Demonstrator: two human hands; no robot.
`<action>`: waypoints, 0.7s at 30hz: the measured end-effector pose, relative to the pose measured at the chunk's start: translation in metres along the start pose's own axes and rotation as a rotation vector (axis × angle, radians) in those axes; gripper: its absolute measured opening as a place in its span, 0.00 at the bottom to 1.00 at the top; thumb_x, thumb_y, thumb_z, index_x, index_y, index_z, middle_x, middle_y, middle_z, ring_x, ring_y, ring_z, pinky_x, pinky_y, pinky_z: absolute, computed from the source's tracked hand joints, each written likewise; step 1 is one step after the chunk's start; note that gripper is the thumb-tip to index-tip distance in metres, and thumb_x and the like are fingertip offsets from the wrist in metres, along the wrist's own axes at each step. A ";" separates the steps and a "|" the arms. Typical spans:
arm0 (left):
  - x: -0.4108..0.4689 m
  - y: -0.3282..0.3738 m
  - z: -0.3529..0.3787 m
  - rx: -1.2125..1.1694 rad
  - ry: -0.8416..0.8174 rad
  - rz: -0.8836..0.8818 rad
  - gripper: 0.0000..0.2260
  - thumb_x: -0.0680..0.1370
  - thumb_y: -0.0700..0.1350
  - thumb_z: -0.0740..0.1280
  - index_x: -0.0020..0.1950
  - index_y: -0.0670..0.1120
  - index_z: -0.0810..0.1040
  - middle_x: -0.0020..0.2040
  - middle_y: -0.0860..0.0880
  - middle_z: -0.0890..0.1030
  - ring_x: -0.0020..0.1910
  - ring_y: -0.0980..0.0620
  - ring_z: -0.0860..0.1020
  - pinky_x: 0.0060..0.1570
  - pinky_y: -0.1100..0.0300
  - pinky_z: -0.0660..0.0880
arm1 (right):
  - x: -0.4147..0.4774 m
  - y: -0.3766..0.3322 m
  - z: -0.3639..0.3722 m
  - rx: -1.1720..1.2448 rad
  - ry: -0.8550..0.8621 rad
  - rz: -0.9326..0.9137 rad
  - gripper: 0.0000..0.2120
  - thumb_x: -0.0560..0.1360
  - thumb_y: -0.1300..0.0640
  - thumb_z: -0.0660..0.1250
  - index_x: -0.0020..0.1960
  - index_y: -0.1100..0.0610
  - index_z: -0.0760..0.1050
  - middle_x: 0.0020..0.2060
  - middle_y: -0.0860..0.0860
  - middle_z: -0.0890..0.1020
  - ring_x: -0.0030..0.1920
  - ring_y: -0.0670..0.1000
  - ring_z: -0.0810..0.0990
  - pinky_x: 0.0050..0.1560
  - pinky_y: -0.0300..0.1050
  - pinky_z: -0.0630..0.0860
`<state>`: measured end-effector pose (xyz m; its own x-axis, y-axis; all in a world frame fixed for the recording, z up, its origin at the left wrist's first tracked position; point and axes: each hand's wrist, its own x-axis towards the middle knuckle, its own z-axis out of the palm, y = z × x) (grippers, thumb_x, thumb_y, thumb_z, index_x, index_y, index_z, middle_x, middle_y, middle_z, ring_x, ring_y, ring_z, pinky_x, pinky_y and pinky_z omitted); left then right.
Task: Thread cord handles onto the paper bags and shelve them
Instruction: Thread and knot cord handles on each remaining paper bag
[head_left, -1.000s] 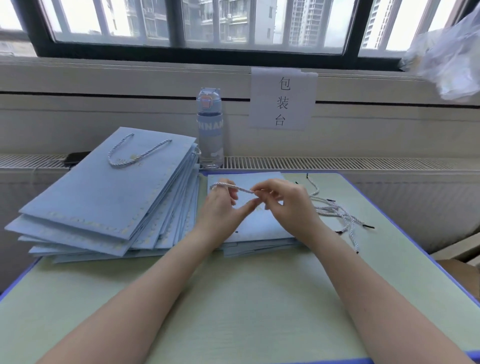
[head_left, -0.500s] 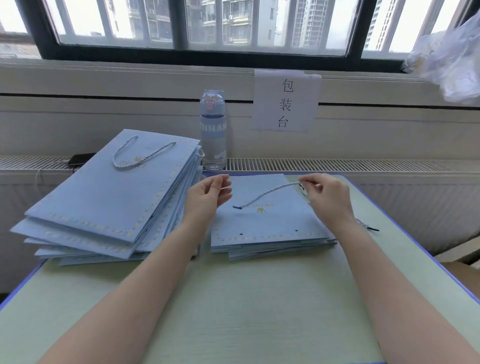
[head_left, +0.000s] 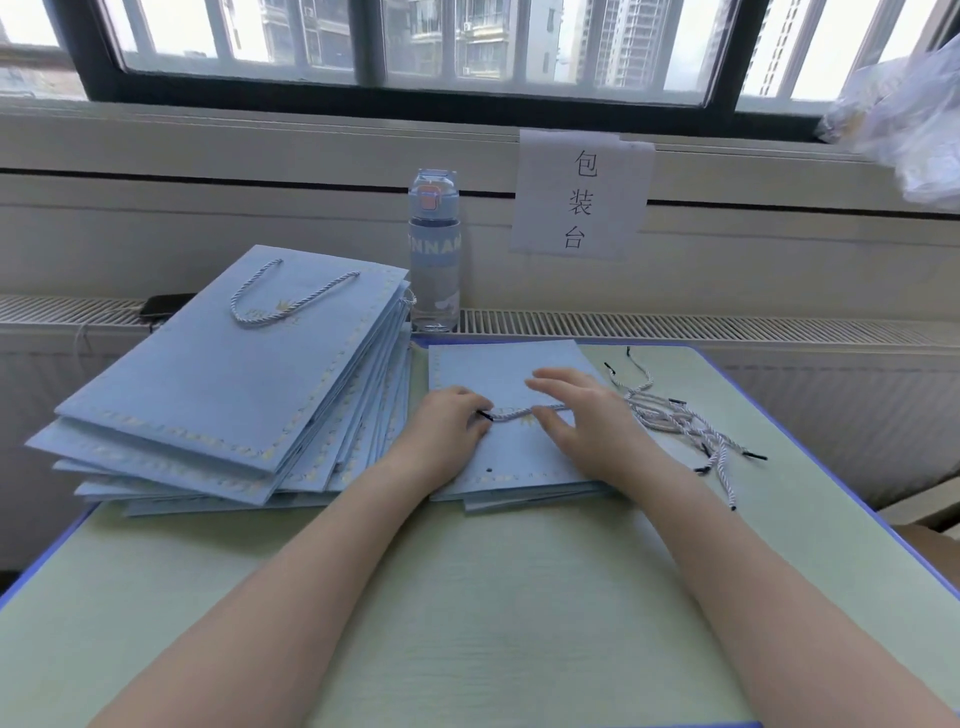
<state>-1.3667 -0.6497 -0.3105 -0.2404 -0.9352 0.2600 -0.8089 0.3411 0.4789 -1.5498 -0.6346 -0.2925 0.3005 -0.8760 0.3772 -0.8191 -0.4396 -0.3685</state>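
At the frame's centre a cord (head_left: 519, 413) lies on the top paper bag (head_left: 493, 364), long axis left to right, black tip pointing left. The left hand (head_left: 449, 423) pinches that tip in curled fingers; the right hand (head_left: 587, 421) spreads over the other end, its hold unclear.

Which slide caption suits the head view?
Left hand pinches a white twisted cord, right hand touching its other end, over a flat light-blue paper bag.

Bright daylight comes through the window (head_left: 405, 47), overexposed white. Shadows are soft. Wide-angle bending curves the edges, mildly blurred.
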 end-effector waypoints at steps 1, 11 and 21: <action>0.000 0.001 -0.001 -0.029 0.028 0.000 0.12 0.79 0.41 0.64 0.61 0.42 0.79 0.59 0.43 0.78 0.58 0.46 0.75 0.58 0.62 0.65 | -0.001 -0.005 0.007 0.004 -0.047 -0.032 0.19 0.79 0.57 0.62 0.69 0.57 0.70 0.68 0.51 0.71 0.70 0.50 0.65 0.68 0.37 0.57; -0.008 0.013 -0.003 -0.181 0.215 0.047 0.05 0.75 0.45 0.71 0.46 0.45 0.84 0.42 0.51 0.84 0.40 0.56 0.77 0.44 0.68 0.69 | -0.004 -0.010 0.013 0.110 0.034 -0.037 0.10 0.76 0.57 0.67 0.56 0.56 0.81 0.45 0.55 0.80 0.49 0.52 0.76 0.52 0.42 0.70; -0.006 0.018 -0.008 -0.343 0.122 0.039 0.03 0.75 0.44 0.70 0.46 0.47 0.84 0.39 0.55 0.82 0.40 0.61 0.78 0.41 0.75 0.70 | -0.002 -0.009 0.007 0.241 0.155 -0.020 0.04 0.75 0.62 0.67 0.47 0.59 0.80 0.39 0.48 0.79 0.41 0.48 0.75 0.43 0.27 0.67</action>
<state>-1.3754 -0.6371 -0.2968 -0.1849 -0.9096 0.3721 -0.5683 0.4079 0.7146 -1.5391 -0.6308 -0.2961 0.2224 -0.8340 0.5050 -0.6683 -0.5076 -0.5438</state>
